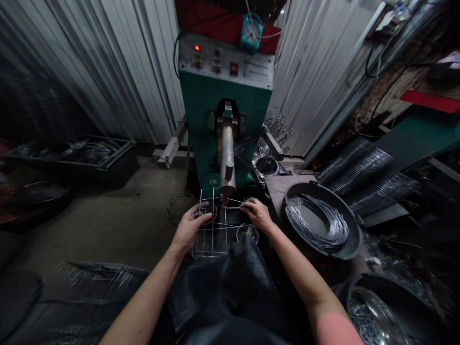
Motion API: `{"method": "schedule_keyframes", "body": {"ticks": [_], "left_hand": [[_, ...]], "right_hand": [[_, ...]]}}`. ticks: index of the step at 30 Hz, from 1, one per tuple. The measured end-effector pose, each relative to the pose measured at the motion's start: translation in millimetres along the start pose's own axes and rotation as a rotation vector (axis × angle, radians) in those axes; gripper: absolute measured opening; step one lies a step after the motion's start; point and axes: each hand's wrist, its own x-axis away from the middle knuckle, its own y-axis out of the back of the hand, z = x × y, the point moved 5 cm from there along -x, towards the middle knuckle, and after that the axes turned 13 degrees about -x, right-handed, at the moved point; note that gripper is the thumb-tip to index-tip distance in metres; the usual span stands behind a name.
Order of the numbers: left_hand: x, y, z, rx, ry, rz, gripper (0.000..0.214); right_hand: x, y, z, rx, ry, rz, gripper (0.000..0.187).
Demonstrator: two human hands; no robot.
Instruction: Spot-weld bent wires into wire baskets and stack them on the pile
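Observation:
A wire grid [212,230] lies under the metal arm [227,160] of a green welding machine [225,96]. My left hand [190,227] grips the grid's left side, thumb across the wires. My right hand [257,213] pinches a thin wire [235,201] lying across the grid's far right edge, just beside the electrode tip. A dark apron [230,292] covers my lap below the grid.
A round black pan [354,235] holding curved wires sits to the right, with bundles of wire [362,170] behind it. Another pan [381,311] of small parts is at the lower right. A dark crate [79,158] stands left. Stacked wire pieces [89,282] lie at the lower left.

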Motion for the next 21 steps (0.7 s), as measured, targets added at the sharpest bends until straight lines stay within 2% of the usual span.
{"method": "schedule_keyframes", "body": {"ticks": [14, 21], "left_hand": [[-8.7, 0.4, 2.6, 0.043, 0.051, 0.021, 0.055], [-9.1, 0.5, 0.4, 0.038, 0.047, 0.019, 0.048]], "right_hand": [[-9.9, 3.7, 2.8, -0.017, -0.049, 0.053, 0.014], [-11.0, 4.6, 4.6, -0.034, -0.030, 0.062, 0.014]]}}
